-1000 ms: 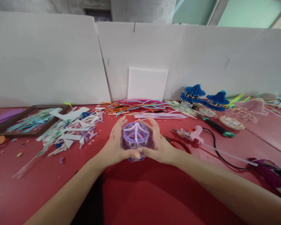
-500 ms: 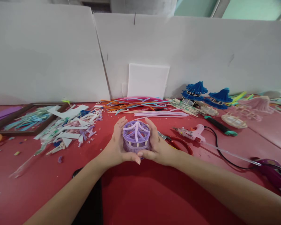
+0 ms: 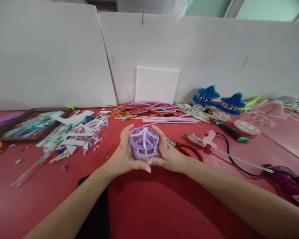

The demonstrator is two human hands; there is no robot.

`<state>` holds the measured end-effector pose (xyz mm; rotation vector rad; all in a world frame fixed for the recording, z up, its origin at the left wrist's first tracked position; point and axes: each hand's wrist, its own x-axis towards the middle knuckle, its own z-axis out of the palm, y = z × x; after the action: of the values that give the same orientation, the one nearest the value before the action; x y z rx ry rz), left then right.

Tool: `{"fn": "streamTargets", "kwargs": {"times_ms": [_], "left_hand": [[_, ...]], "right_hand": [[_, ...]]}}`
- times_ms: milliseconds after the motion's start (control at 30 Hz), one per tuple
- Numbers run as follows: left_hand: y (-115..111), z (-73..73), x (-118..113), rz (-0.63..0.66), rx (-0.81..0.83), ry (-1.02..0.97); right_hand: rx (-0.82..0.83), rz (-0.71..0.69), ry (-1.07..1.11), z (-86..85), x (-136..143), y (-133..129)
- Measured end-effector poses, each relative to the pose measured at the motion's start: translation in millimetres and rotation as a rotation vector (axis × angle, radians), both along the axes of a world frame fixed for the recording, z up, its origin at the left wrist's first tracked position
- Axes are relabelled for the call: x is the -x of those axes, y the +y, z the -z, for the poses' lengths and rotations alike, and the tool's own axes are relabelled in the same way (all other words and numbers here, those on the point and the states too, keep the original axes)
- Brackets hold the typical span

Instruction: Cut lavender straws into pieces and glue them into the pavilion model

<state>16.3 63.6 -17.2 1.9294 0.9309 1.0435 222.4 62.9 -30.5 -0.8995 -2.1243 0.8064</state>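
Note:
Between my two hands is a small round purple pavilion model, with lilac spokes meeting at a peak on top and pale posts below the upper ring. My left hand curves around its left side, thumb across the front. My right hand wraps the right side, and the two thumbs meet at the front. The lower part of the model is partly hidden by the thumbs. Just beyond my right hand lie red-handled pliers, and a pink glue gun with a clear glue stick rests farther right.
Colourful pipe cleaners lie along the back. Paper and foam scraps are heaped left, beside a brown frame. At right stand blue-roofed models, a green-black cutter and a purple power strip. A black phone-like object is under my left forearm.
Both hands keep their hold on the pavilion model, almost still. The whole view has shifted very slightly; nothing was taken up or let go.

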Motion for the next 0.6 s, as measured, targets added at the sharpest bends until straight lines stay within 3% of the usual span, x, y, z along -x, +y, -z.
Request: {"fn": "streamTargets", "kwargs": {"times_ms": [133,267,433,600], "left_hand": [[-2.0,-4.3,0.3,0.007,0.034,0.008],[-5.1,-7.1,6.0,-0.048,-0.065,0.123],[-6.5,-9.9,15.8,-0.067,-0.196,0.225],[-4.5,-11.0,19.7,-0.018,-0.235,0.282]], "right_hand": [[0.017,-0.021,0.041,-2.6,1.4,0.6],[0.098,-0.081,0.213,-12.9,0.1,1.1],[0.070,0.128,0.155,-30.5,-4.0,-6.5],[0.019,0.158,0.018,-32.7,-2.5,-13.9]]}}
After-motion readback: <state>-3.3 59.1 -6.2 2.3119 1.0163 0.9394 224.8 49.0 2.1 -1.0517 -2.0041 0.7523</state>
